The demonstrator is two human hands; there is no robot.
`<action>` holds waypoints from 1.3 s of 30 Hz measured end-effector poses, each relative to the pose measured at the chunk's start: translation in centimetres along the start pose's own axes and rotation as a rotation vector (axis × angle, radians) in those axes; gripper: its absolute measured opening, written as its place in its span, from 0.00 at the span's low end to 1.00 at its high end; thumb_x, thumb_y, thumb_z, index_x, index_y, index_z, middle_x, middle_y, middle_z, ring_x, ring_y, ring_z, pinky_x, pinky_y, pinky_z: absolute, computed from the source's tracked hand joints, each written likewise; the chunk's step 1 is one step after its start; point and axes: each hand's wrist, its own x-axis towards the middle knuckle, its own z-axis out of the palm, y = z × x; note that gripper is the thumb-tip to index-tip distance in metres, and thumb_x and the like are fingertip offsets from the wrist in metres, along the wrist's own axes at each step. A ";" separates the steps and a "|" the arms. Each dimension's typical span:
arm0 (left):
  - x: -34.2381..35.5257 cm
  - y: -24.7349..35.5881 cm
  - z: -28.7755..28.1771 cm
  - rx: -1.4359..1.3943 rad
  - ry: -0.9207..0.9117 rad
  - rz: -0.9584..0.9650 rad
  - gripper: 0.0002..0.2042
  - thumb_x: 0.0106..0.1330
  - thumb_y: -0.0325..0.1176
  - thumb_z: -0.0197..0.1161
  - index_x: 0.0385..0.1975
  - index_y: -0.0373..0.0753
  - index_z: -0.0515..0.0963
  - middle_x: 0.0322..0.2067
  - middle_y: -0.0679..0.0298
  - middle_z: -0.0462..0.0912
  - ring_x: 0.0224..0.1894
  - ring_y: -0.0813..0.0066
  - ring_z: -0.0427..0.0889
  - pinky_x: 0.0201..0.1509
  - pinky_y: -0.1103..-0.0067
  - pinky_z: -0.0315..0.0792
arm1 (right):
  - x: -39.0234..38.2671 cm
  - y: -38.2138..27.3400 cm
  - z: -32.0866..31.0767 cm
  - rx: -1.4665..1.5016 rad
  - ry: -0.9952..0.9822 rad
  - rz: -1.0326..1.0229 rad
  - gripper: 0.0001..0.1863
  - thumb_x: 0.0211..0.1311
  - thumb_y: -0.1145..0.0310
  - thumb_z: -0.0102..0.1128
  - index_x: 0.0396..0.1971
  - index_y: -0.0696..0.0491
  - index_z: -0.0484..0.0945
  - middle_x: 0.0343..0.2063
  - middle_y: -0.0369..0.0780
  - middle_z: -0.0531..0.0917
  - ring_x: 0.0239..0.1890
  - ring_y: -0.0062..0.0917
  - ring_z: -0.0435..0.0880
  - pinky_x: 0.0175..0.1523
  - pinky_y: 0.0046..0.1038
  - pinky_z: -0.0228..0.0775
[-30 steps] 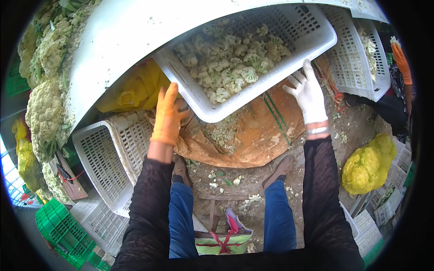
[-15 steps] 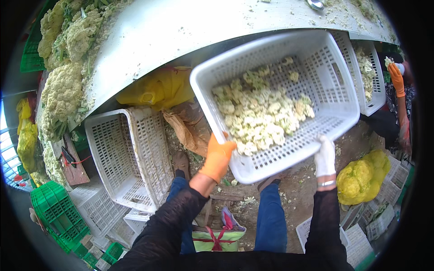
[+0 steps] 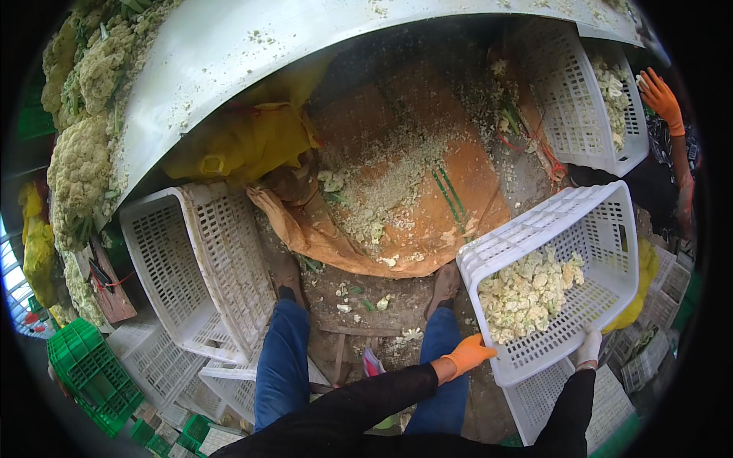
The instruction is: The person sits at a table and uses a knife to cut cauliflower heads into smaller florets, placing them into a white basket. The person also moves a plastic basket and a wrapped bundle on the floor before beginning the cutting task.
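A white perforated plastic crate (image 3: 553, 356) hangs tilted at my right, with a heap of cut cauliflower florets (image 3: 527, 296) in its lower left part. My left hand (image 3: 468, 356), in an orange glove, grips its near left corner. On the near right side of the rim, my right hand (image 3: 589, 348) in a white glove is closed on the edge. Both forearms reach rightward across my lap, and the fingertips are partly hidden by the rim. Just below the held crate stands another white crate (image 3: 534, 401).
An orange-brown woven sack (image 3: 458, 191) with crumbs lies under the white table (image 3: 252, 53). Whole cauliflowers (image 3: 80, 156) are piled at the left. Empty white crates (image 3: 172, 259) stand left of my legs. At right, a co-worker's orange-gloved hand (image 3: 661, 101) is beside a floret-filled crate (image 3: 565, 99).
The crate with florets has moved from in front of me, by the table, down to my right, both hands still on it. The sack on the floor has come into view.
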 end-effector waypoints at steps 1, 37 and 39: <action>-0.4 0.0 -1.6 0.115 -0.088 -0.078 0.21 0.65 0.35 0.65 0.56 0.31 0.76 0.44 0.57 0.84 0.43 0.69 0.81 0.47 0.75 0.76 | 0.8 1.3 -0.5 -0.068 0.027 0.036 0.20 0.60 0.73 0.53 0.53 0.60 0.73 0.42 0.42 0.81 0.43 0.37 0.82 0.52 0.41 0.78; -10.4 11.9 -38.4 1.612 0.960 0.554 0.18 0.56 0.32 0.66 0.48 0.42 0.76 0.47 0.55 0.77 0.55 0.53 0.73 0.51 0.62 0.70 | -27.7 -1.3 41.1 -0.710 -0.537 -1.156 0.19 0.65 0.79 0.56 0.55 0.56 0.72 0.55 0.48 0.75 0.52 0.41 0.79 0.57 0.38 0.75; -7.5 14.9 -40.0 1.763 0.885 0.696 0.19 0.55 0.30 0.65 0.48 0.41 0.75 0.46 0.54 0.76 0.54 0.52 0.73 0.53 0.61 0.69 | -23.6 -5.1 30.7 -0.823 -0.282 -1.129 0.21 0.65 0.81 0.55 0.58 0.57 0.71 0.57 0.50 0.73 0.58 0.43 0.76 0.61 0.40 0.72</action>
